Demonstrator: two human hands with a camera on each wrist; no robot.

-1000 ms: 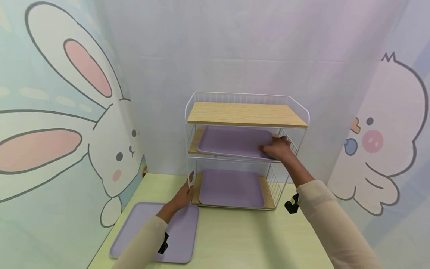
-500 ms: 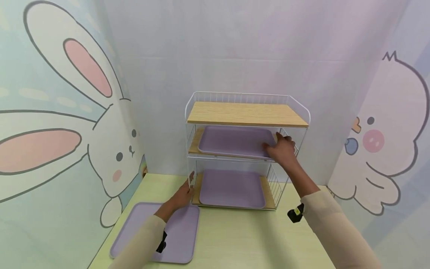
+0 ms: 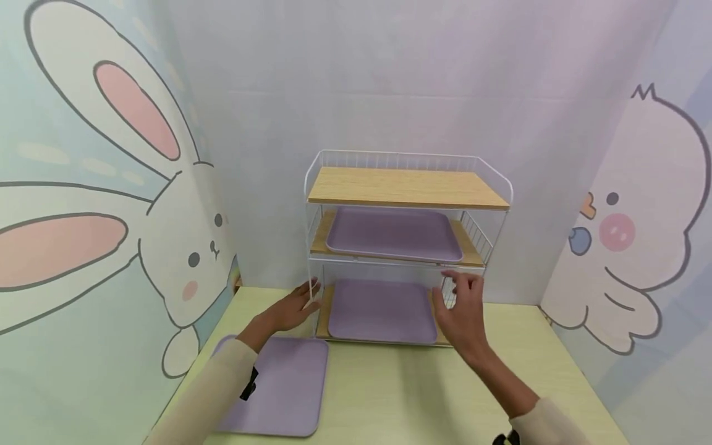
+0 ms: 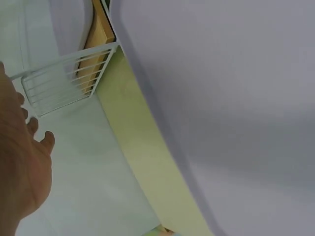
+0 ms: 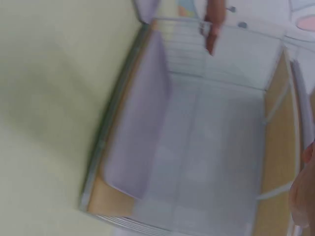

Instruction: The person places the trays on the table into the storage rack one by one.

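A white wire rack with wooden shelves (image 3: 408,187) stands on the table. One purple tray (image 3: 395,233) lies on its middle shelf, and another purple tray (image 3: 382,311) on the bottom shelf. My right hand (image 3: 464,312) is in front of the rack's lower right side, thumb and fingers apart, holding nothing. At the rack's left side, my left hand (image 3: 290,307) has its fingers extended by the wire frame. In the left wrist view, the left hand's fingers are near the side wires (image 4: 69,78). A third purple tray (image 3: 283,389) lies flat on the table, under the left forearm.
The pale yellow-green table (image 3: 378,395) runs in front of the rack and to both sides. A rabbit-print curtain (image 3: 183,247) hangs at the left, a chick-print one (image 3: 617,228) at the right. The top wooden shelf has a wire railing.
My right hand has let go of the middle-shelf tray and moved down in front of the rack. That tray now lies flatter on the shelf. The left hand has shifted slightly left.
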